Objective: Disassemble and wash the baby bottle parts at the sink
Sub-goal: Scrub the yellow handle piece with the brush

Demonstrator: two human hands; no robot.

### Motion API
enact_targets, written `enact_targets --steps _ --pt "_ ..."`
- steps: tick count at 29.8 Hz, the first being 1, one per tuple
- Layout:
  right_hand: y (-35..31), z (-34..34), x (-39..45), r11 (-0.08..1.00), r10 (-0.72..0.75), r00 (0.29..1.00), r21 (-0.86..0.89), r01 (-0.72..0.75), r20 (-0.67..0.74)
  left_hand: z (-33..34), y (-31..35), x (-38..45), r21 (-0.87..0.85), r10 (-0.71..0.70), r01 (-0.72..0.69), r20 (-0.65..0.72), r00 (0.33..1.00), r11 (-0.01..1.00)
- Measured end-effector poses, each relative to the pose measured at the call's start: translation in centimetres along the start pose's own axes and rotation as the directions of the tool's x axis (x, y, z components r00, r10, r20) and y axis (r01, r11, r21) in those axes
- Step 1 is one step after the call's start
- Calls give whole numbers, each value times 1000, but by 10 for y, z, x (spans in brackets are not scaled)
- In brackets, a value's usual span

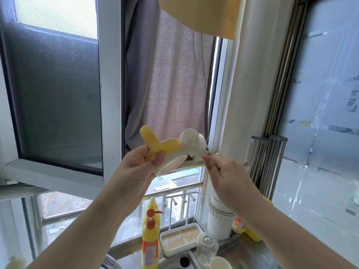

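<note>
Both hands raised high in front of the window, well above the sink area.

Left hand (142, 162): fingers and thumb curled round the yellow handle piece (155, 145) of the bottle collar; thumb pressed on its lower arm. One handle arm sticks up and left, clear of the hand. Below it a pale ring (171, 165) shows, partly behind the thumb.

Right hand (223, 171): fingertips pinched together on a thin stem, most likely a small brush (196, 151) with dark bristles; stem mostly hidden by the fingers. The bristles meet a white rounded part (191, 138), which sits just beside the yellow handles. Whether this part is the teat or a cap is hard to make out.

Below, on the bench: clear bottle body (206, 247) standing near the lower edge, a white cup (220, 263) cut off by the frame just beside it. White drying tray (182, 243) behind, yellow dish soap bottle (150, 235) to its left, white canister (219, 220) partly hidden by the right forearm. Sink itself barely in view.
</note>
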State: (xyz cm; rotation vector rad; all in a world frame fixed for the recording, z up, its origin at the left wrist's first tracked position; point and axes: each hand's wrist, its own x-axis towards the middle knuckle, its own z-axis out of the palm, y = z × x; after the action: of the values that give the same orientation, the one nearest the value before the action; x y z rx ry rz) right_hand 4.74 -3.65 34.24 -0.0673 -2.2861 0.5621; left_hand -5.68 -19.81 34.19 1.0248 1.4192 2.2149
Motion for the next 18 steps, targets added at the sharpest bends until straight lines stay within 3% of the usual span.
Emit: enact_targets --steps 5,8,14,18 --pt "-10 9 1 997 -43 999 57 42 21 3 -2 2 -101 -28 24 -40 999 995" --pt "-3 8 6 999 37 999 28 -37 -2 0 -2 2 -177 -49 40 -48 998 983" --pt "-2 8 6 999 14 1000 36 -14 2 -2 -1 2 -220 -48 45 -6 999 974" --pt "2 6 4 996 28 999 86 -31 33 -6 2 3 -320 -28 60 104 994 945"
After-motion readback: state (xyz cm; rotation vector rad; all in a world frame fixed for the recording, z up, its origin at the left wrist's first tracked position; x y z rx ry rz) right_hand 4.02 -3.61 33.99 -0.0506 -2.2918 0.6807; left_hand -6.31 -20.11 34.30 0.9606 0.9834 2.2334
